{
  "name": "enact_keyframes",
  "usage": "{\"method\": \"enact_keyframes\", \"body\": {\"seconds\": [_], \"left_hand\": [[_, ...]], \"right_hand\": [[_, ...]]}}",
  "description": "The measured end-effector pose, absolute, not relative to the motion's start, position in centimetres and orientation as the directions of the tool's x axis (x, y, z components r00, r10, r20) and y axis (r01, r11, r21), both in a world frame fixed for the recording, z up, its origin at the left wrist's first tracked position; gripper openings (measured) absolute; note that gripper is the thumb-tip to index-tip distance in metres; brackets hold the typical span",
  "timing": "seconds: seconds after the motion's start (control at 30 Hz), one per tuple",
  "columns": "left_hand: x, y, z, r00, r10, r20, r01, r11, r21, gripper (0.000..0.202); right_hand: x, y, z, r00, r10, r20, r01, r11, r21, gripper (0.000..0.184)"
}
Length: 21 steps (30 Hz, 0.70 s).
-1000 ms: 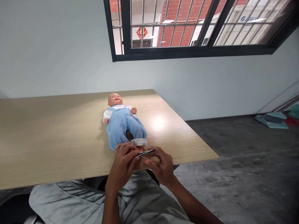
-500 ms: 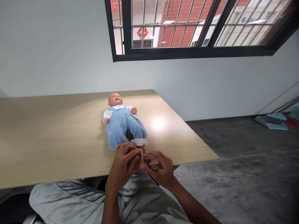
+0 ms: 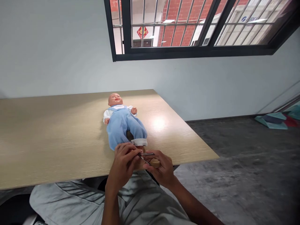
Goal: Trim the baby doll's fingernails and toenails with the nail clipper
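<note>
A baby doll (image 3: 122, 125) in a light blue romper and white shirt lies on its back on the wooden table (image 3: 58, 140), head away from me, feet at the near edge. My left hand (image 3: 123, 167) is curled around the doll's foot, fingers closed. My right hand (image 3: 160, 168) pinches a small metal nail clipper (image 3: 146, 156), its lever raised, right at the doll's foot. Both hands meet just below the romper's white cuff.
The table's right edge and corner (image 3: 211, 153) are near my right hand, with dark grey floor (image 3: 234, 172) beyond. A barred window (image 3: 187, 28) sits in the white wall. Coloured mats (image 3: 274, 120) lie on the floor at far right. My grey-clad lap (image 3: 93, 203) is below.
The nail clipper has gone from lying flat and closed between my fingers to having its lever swung open. Both hands stay at the doll's foot, barely shifted.
</note>
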<state>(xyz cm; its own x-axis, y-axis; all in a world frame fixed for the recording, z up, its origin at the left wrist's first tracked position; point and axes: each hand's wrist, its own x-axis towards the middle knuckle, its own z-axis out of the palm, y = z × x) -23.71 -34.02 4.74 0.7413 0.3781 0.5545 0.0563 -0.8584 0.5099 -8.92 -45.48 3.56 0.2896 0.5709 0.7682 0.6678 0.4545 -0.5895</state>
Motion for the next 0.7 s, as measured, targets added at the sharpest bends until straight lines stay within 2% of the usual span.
{"method": "enact_keyframes", "body": {"seconds": [0.17,0.4,0.57,0.7], "left_hand": [[-23.69,-34.01,4.94,0.752,0.373,0.543,0.062,-0.860,0.506,0.020],[-23.75,-33.98,4.93,0.762,0.361,0.538,0.066,-0.869,0.490,0.022],[-23.80,-33.97,5.04,0.763,0.352,0.543,0.051,-0.869,0.492,0.021],[-23.86,-34.04,5.17,0.762,0.349,0.546,0.042,-0.867,0.496,0.023]], "right_hand": [[-9.11,-45.34,3.48,0.305,0.510,0.804,0.723,0.426,-0.544,0.041],[-9.05,-45.21,3.03,0.251,0.441,0.862,0.771,0.448,-0.453,0.032],[-8.91,-45.25,2.95,0.228,0.451,0.863,0.790,0.432,-0.435,0.031],[-8.83,-45.14,2.94,0.190,0.444,0.876,0.774,0.481,-0.412,0.027]]}}
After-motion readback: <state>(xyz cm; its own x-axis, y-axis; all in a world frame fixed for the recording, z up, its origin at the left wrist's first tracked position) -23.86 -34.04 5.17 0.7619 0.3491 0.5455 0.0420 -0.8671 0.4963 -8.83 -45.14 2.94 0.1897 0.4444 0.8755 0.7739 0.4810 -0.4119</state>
